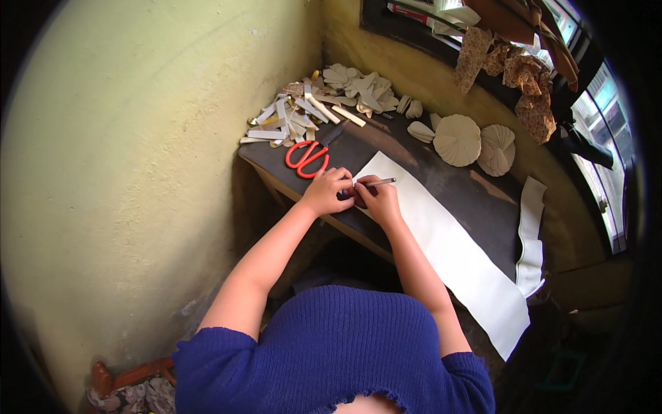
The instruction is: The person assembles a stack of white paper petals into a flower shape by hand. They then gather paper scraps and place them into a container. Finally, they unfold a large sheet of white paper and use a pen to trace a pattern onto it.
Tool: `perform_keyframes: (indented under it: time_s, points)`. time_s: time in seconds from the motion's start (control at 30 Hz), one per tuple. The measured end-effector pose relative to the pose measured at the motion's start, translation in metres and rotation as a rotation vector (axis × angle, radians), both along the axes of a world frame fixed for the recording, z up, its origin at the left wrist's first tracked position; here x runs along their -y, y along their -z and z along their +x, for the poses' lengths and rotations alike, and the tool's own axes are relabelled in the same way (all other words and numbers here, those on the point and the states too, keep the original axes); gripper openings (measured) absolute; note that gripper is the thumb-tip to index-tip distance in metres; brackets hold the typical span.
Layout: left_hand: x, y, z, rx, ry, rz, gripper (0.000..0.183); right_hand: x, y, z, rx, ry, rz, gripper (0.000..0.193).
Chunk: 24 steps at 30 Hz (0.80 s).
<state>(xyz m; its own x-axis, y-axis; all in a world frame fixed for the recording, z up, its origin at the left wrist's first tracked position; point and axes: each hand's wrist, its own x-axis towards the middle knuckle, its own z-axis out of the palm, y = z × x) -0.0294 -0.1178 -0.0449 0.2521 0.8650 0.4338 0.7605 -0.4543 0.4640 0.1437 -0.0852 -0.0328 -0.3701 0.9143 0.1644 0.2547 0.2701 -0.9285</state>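
A long white sheet of smooth material (441, 231) lies slantwise on the dark table, its lower right end reaching past the near edge. My right hand (380, 200) grips a slim dark pen (383, 182) at the sheet's left edge, close to the far end. Beside it, my left hand (327, 193) is bent with its fingertips drawn together at that same edge. Whatever those fingers press or hold is hidden. Just beyond my left hand lie scissors with red handles (307, 159), their dark blades pointing away.
On the dark tabletop (476, 207), white offcuts (279, 124) pile up at the far left. Stacked petal-shaped pieces (365, 90) and fanned round stacks (458, 141) line the wall. A narrow white strip (529, 234) lies at right. Patterned cloth (531, 83) hangs by the window.
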Motion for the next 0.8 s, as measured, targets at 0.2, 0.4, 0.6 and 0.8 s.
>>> perform_keyframes:
  time_s: [0.2,0.4,0.6,0.8]
  points:
    - [0.001,0.000,-0.001,0.003,0.004,-0.001,0.019,0.005,-0.009,0.004,0.096,0.005,0.055,0.014]
    - [0.002,0.001,-0.001,0.018,-0.005,-0.009,0.017,0.027,-0.014,0.028,0.190,0.059,0.043,0.013]
    - [0.002,0.000,-0.001,0.025,-0.002,-0.020,0.017,0.030,-0.019,0.033,0.102,0.017,0.117,0.017]
    - [0.003,-0.002,-0.003,0.041,0.020,-0.046,0.013,0.027,-0.025,0.016,0.166,-0.151,0.103,0.020]
